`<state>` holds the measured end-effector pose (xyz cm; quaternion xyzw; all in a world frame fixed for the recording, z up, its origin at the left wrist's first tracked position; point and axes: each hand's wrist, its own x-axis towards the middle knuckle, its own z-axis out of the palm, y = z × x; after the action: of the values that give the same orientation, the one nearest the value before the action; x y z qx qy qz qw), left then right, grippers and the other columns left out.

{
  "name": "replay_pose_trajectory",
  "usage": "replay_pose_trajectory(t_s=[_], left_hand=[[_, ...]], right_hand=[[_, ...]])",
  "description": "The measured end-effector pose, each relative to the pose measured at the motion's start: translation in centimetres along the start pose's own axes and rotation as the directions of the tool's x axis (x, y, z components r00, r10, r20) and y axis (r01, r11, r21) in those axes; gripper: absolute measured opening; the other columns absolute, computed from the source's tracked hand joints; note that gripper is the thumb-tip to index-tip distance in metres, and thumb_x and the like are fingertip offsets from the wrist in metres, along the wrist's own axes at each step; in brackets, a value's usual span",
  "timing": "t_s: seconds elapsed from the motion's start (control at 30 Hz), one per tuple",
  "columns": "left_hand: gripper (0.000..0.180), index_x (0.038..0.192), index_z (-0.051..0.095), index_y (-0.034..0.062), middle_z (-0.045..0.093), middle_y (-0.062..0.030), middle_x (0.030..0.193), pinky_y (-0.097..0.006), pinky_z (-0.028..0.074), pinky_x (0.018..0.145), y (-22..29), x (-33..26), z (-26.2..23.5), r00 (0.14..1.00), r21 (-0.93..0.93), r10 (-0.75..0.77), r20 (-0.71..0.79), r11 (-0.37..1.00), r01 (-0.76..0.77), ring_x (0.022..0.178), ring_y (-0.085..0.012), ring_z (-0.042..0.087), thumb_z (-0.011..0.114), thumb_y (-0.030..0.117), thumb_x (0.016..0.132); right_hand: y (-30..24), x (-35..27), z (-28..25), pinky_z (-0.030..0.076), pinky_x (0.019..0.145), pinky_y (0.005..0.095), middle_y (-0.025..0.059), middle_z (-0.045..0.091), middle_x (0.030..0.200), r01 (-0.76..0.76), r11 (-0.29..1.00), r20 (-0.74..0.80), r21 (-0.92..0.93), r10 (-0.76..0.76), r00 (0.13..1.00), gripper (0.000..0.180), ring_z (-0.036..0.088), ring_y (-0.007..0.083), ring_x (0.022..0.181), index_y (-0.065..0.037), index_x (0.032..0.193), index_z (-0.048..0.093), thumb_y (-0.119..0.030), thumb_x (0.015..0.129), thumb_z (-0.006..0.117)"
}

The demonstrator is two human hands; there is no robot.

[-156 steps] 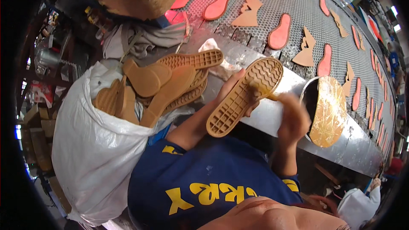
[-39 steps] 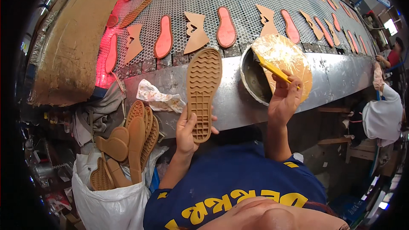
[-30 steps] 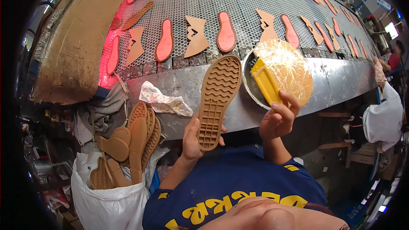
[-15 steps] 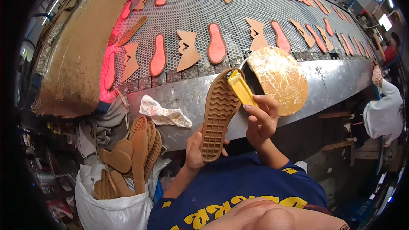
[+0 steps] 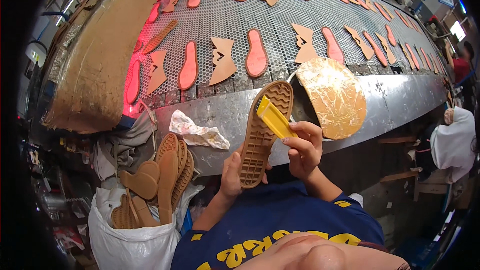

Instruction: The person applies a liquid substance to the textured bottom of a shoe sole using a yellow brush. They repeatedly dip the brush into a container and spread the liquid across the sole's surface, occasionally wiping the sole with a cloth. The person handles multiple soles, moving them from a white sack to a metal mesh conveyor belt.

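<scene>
A tan rubber shoe sole (image 5: 257, 145) is held up, tread side facing me, with its wide end tilted away to the right. My left hand (image 5: 231, 176) is closed around its lower end, thumb on the near edge and fingers behind it. In my right hand (image 5: 305, 150) a yellow-handled brush (image 5: 276, 120) is pinched between thumb and fingers. Its short dark bristles touch the sole near the left edge, below the wide end. The sole's back face is hidden.
A perforated conveyor belt (image 5: 200, 17) carries pink-topped soles and tan cut pieces. On its metal ledge are a round tape-covered board (image 5: 332, 100) and a stained cloth (image 5: 197, 130). A white sack (image 5: 132, 247) of soles stands at left. Another person (image 5: 452, 140) is at right.
The brush has moved down and left across the sole, from its wide end to the left edge. The sole has shifted slightly right in my left hand.
</scene>
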<state>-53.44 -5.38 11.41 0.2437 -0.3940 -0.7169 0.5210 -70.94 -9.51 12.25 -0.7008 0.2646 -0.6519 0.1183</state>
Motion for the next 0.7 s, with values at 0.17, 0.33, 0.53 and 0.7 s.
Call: replay_pose_trajectory(t_s=[0.17, 0.33, 0.53, 0.7], left_hand=[[0.064, 0.134, 0.030, -0.0061, 0.053, -0.0206, 0.115, -0.035, 0.057, 0.062, -0.2, 0.4, 0.0, 0.999, -0.109, -0.027, -0.025, 0.994, 0.024, 0.090, -0.0249, 0.062, 0.023, 0.046, 0.098], [0.060, 0.138, 0.027, 0.0002, 0.054, -0.0198, 0.115, -0.038, 0.058, 0.065, -0.1, 1.0, 0.6, 0.989, -0.218, -0.098, -0.106, 0.973, 0.073, 0.093, -0.0267, 0.062, 0.019, 0.044, 0.099], [0.057, 0.139, 0.029, 0.0055, 0.054, -0.0144, 0.116, -0.036, 0.056, 0.071, 0.2, 2.0, 1.0, 0.980, -0.213, -0.087, -0.180, 0.976, 0.047, 0.094, -0.0239, 0.062, 0.017, 0.045, 0.099], [0.059, 0.135, 0.035, 0.0033, 0.054, -0.0180, 0.120, -0.039, 0.048, 0.090, -0.6, 2.7, 0.2, 0.994, -0.213, -0.041, -0.101, 0.977, 0.019, 0.106, -0.0258, 0.058, 0.019, 0.047, 0.099]], right_hand=[[-0.1, -0.5, -0.4, 0.052, 0.082, 0.0344, 0.0208, 0.045, 0.111, 0.006, 0.993, 0.083, 0.114, -0.015, 0.996, 0.021, 0.058, 0.0268, 0.096, 0.001, 0.099, 0.059, -0.018, 0.093, 0.054], [-0.4, -0.9, -0.9, 0.052, 0.081, 0.0340, 0.0207, 0.046, 0.110, -0.022, 0.983, 0.162, 0.182, -0.008, 0.987, 0.023, 0.058, 0.0270, 0.095, 0.001, 0.098, 0.058, -0.021, 0.093, 0.054], [-0.8, -1.6, -1.2, 0.051, 0.084, 0.0355, 0.0198, 0.046, 0.109, -0.082, 0.965, 0.252, 0.248, 0.018, 0.968, 0.023, 0.057, 0.0277, 0.097, 0.001, 0.096, 0.059, -0.022, 0.092, 0.056], [-1.3, -1.4, -1.4, 0.048, 0.092, 0.0406, 0.0192, 0.047, 0.107, -0.097, 0.951, 0.289, 0.292, 0.009, 0.957, 0.025, 0.057, 0.0290, 0.098, 0.000, 0.093, 0.059, -0.024, 0.092, 0.056]])
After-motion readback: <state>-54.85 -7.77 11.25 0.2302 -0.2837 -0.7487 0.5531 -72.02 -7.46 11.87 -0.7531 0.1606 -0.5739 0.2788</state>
